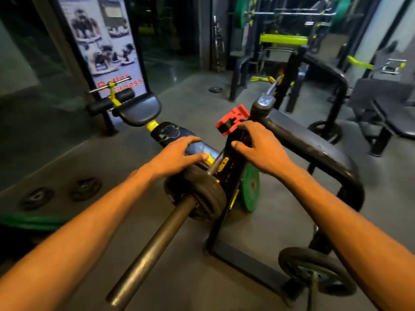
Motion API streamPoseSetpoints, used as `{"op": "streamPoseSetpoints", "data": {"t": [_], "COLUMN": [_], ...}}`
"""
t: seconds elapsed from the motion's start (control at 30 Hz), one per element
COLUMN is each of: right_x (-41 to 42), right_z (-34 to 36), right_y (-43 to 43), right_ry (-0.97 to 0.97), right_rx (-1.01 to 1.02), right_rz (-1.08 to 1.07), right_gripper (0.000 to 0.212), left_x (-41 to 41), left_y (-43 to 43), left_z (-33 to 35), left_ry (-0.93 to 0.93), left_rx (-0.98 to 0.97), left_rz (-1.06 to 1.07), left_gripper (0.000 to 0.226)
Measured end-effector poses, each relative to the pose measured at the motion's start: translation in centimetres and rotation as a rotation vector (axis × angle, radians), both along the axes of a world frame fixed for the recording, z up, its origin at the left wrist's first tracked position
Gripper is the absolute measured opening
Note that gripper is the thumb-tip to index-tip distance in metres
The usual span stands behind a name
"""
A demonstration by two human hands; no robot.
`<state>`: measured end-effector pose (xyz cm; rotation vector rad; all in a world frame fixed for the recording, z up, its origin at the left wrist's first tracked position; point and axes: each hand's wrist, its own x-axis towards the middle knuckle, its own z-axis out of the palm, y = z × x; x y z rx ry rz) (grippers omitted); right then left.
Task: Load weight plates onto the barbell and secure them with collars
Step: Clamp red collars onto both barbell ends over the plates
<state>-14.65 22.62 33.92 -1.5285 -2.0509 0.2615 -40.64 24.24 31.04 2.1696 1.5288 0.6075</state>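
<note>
Behind, banner (105,48) reading "Fitness", left hand (177,153) spread over black plates (197,194), right hand's (260,149) grip around red collar (232,118).

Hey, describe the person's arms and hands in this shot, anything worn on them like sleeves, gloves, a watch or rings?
Both forearms are bare from the bottom edge of the picture up to the wrists: no sleeves in view. The left hand and the right hand wear no gloves, straps or wraps. No watch or wristband shows on either wrist, and no rings are visible on the fingers that show, though the picture is slightly blurred.
</note>
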Motion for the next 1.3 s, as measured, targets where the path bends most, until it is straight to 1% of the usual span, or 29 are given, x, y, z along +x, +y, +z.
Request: {"op": "streamPoseSetpoints", "data": {"t": [0.1, 0.17, 0.27, 0.3, 0.37, 0.43, 0.53, 0.63, 0.73, 0.8, 0.87, 0.97, 1.07, 1.1, 1.17, 1.3], "right_x": [0.7, 0.8, 0.3, 0.0, -0.5, -1.1, -1.5, -1.5, -2.1, -2.7, -3.2, -4.3, -5.6, -6.0, -6.9, -9.2], "right_z": [1.0, 1.4, 1.5, 1.2, 0.4, -0.4, -0.9, -1.0, -1.2, -1.2, -1.0, -0.2, 0.3, 0.2, -0.4, -2.3], "right_y": [1.0, 2.2, 3.5, 3.7, 4.0, 4.3, 5.7, 7.2, 8.3, 8.8, 9.1, 8.9, 7.8, 7.4, 6.1, 2.3], "right_ry": [0.076, 0.127, 0.190, 0.172, 0.106, 0.091, 0.146, 0.195, 0.243, 0.286, 0.294, 0.256, 0.260, 0.277, 0.318, 0.346], "right_rx": [0.028, 0.013, -0.003, 0.019, 0.083, 0.109, 0.047, 0.002, -0.003, 0.019, 0.065, 0.143, 0.218, 0.228, 0.219, 0.170], "right_rz": [-0.150, -0.207, -0.234, -0.252, -0.291, -0.300, -0.291, -0.272, -0.255, -0.265, -0.269, -0.259, -0.217, -0.201, -0.160, -0.076], "right_gripper": [0.050, 0.046, 0.039, 0.040, 0.044, 0.053, 0.063, 0.056, 0.048, 0.046, 0.050, 0.064, 0.067, 0.066, 0.064, 0.067], "left_x": [1.2, 2.3, 4.5, 5.3, 7.0, 8.4, 9.7, 10.6, 11.3, 11.4, 11.1, 9.9, 7.4, 6.3, 4.0, -0.5], "left_y": [3.4, 5.8, 8.4, 8.9, 9.6, 10.3, 11.3, 12.2, 12.6, 12.5, 12.2, 11.0, 9.0, 8.0, 5.9, 0.9], "left_z": [0.8, 1.0, 0.7, 0.6, 0.3, 0.2, 0.3, 0.6, 0.9, 1.2, 1.6, 2.5, 3.3, 3.2, 2.3, 0.2], "left_ry": [-0.124, -0.230, -0.450, -0.510, -0.599, -0.681, -0.794, -0.852, -0.933, -0.976, -0.985, -1.021, -1.126, -1.134, -1.127, -1.109], "left_rx": [-0.088, -0.165, -0.287, -0.335, -0.442, -0.515, -0.574, -0.579, -0.541, -0.513, -0.471, -0.393, -0.318, -0.309, -0.313, -0.331], "left_rz": [-0.009, 0.010, 0.124, 0.155, 0.189, 0.192, 0.188, 0.191, 0.215, 0.210, 0.208, 0.231, 0.270, 0.264, 0.266, 0.264], "left_gripper": [0.069, 0.072, 0.082, 0.080, 0.068, 0.071, 0.069, 0.056, 0.032, 0.021, 0.020, 0.026, 0.022, 0.026, 0.034, 0.025]}}
